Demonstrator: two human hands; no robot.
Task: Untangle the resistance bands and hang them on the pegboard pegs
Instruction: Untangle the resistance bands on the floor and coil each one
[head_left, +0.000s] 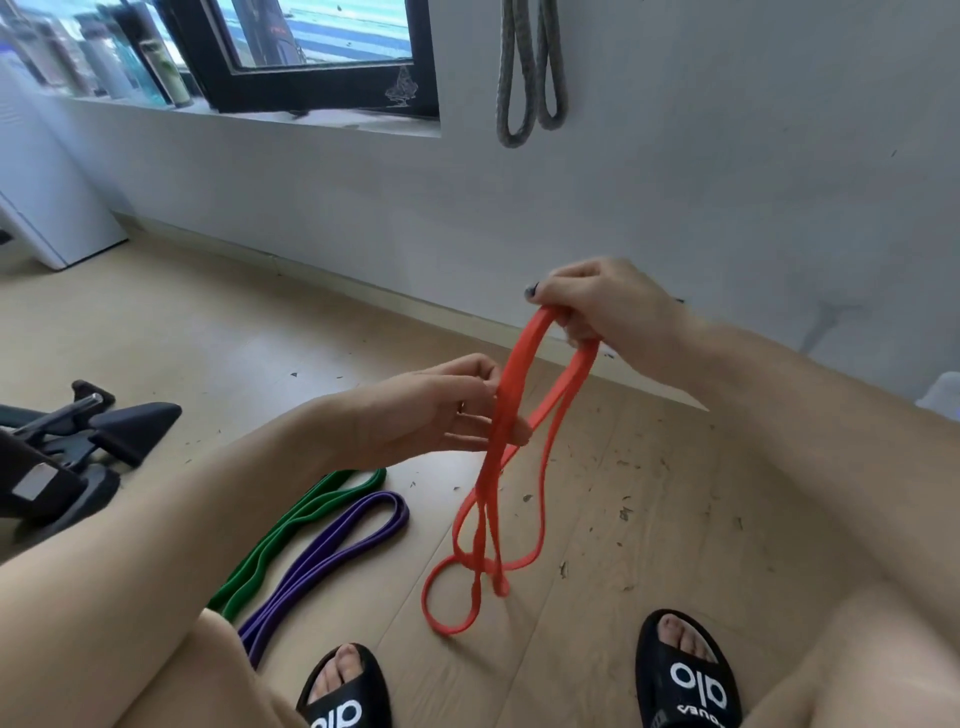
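Observation:
An orange resistance band (519, 364) hangs in twisted loops from both hands, its lower end crossing over itself just above the floor. My right hand (597, 306) grips its top loop, higher and nearer the wall. My left hand (441, 410) pinches a strand lower down, to the left. A green band (291, 525) and a purple band (332, 551) lie side by side on the wooden floor at lower left, each folded flat. A grey band (530, 73) hangs in two loops on the white wall above; its peg is out of frame.
Black exercise equipment (78, 436) sits on the floor at the left. A window (311, 57) with several bottles on its sill is at upper left, a white appliance (47, 197) below it. My feet in black slides (685, 675) stand at the bottom.

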